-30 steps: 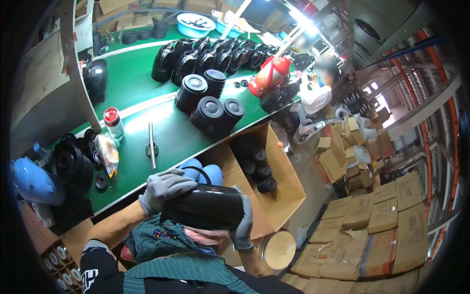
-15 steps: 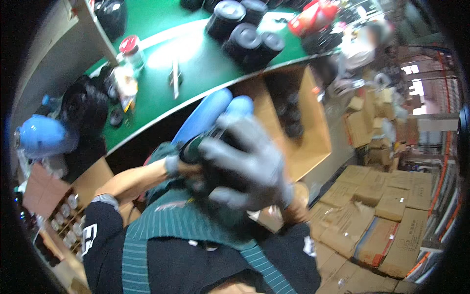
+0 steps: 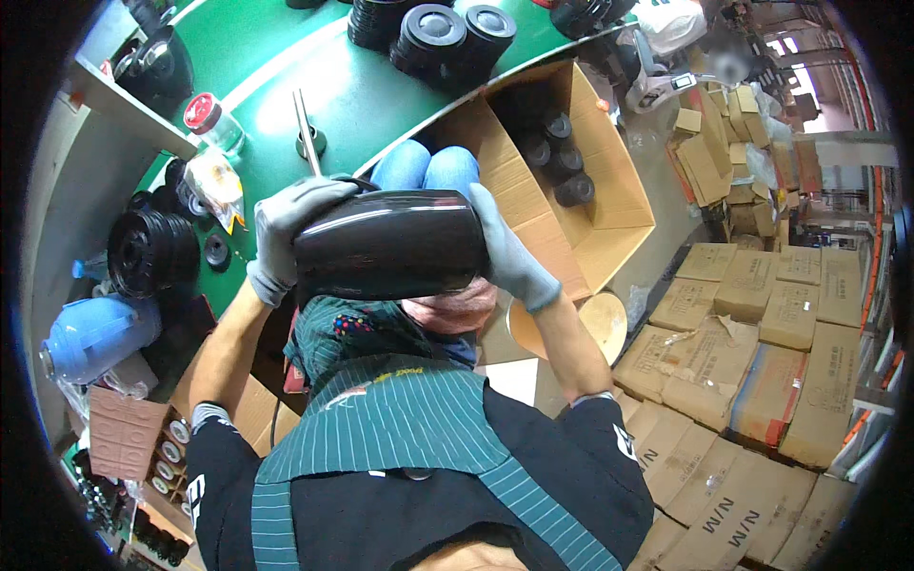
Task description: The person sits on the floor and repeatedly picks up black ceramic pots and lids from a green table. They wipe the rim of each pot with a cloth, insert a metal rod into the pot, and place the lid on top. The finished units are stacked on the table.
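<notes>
A glossy black barrel-shaped shell (image 3: pixel 390 249) lies sideways in front of my apron, over my lap. Its kind is not plain from here. My left hand (image 3: pixel 288 228), in a grey glove, grips the shell's left end, fingers over the upper edge. Against the right end presses my right hand (image 3: pixel 509 249), also gloved, with its fingers partly hidden behind the shell. Just beyond, on the green bench (image 3: pixel 362 100), a metal rod (image 3: pixel 306 133) rises from a small round base.
Stacked black lids (image 3: pixel 430 38) stand at the bench's far side. An open carton (image 3: pixel 609 228) with black round parts sits right of my knees. To the left are a red-lidded jar (image 3: pixel 214 122), black rings (image 3: pixel 143 249) and a blue shell (image 3: pixel 100 333). Cartons (image 3: pixel 733 381) are piled at right.
The black shell, half hidden and blurred behind my right hand before, now lies level between both hands. My right hand has moved to its right end; my left hand has shifted up and left.
</notes>
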Demonstrator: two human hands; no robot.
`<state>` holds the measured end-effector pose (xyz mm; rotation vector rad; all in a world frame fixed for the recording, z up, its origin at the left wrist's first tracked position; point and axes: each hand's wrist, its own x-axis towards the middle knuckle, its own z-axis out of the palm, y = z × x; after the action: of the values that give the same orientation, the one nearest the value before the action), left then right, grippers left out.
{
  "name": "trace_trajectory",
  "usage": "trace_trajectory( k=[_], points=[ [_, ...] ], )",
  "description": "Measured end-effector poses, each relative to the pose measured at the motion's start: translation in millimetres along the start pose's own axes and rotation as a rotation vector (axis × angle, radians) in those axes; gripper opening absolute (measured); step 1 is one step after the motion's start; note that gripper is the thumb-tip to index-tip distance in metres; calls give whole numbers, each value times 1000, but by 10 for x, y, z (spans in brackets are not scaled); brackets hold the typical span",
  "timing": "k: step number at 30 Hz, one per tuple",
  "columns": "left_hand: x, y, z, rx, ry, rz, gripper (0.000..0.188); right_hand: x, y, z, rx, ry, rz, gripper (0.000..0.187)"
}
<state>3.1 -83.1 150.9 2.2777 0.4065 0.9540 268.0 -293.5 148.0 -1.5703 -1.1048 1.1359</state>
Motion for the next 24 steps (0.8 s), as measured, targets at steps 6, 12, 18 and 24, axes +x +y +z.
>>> trace_trajectory(
  k=[6,12,18,24],
  points=[
    [-647,-627,378,-569,-142,-530,43,-75,-123,89,-560,142,-804,108],
    [-308,-12,122,-289,1,-318,50,-1,-366,154,20,140,-131,92],
    [-724,-618,336,-481,-70,-461,38,-93,-365,231,42,145,-368,99],
    [-1002,-460,516,-1064,-33,-769,30,-87,-24,276,-197,147,-706,114]
  ],
)
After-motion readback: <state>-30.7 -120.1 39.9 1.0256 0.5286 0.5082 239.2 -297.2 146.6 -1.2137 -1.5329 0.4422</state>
